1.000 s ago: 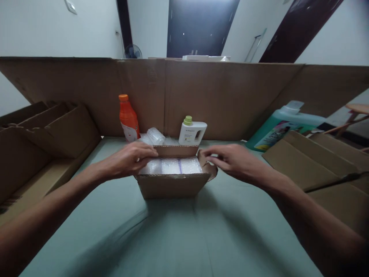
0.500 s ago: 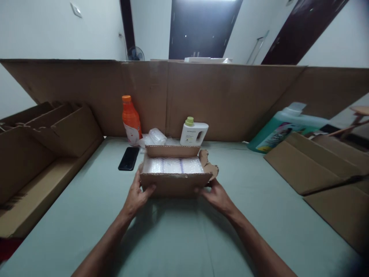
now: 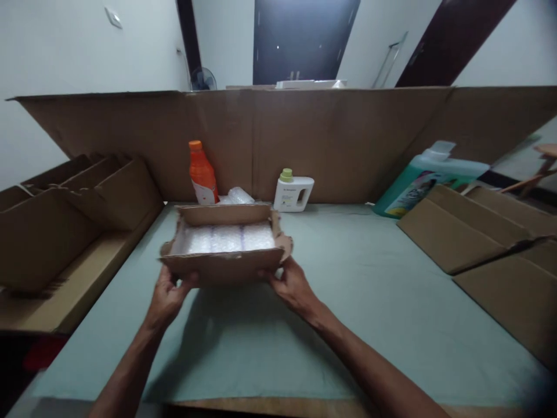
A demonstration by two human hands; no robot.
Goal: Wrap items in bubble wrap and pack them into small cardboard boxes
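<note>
Backdrop first: tall cardboard wall (image 3: 278, 145) across the rear of the table (image 3: 369, 302), same as a second ago. Folded cardboard stacks (image 3: 65, 220) at left, flat cardboard sheets (image 3: 470, 232) at right, unmoved.

Main change: open box (image 3: 224, 268) shifted left and toward the camera compared with half a second ago. Now well clear of the wall and apparently lifted off the green mat, with dark shadow under it, though contact underneath cannot be told. Flaps open and up, the right one torn at the edge. Bubble-wrapped packs (image 3: 224, 238) sitting in a row inside, filling the bottom.

Green jug (image 3: 426, 180) lying tilted at far right, well apart from the box.

Left hand (image 3: 167, 296) clamped on the front-left corner, thumb up on the front wall, fingers under. Right hand (image 3: 291, 284) closed on the front-right corner the same way. A second ago both up at the flaps; now both low on the front, bearing the box.

Orange bottle (image 3: 202, 174) and white bottle (image 3: 293, 191) upright by the wall. Wrap roll (image 3: 237, 196) between them, just behind the box. Phone seen earlier beside the box now out of sight.
</note>
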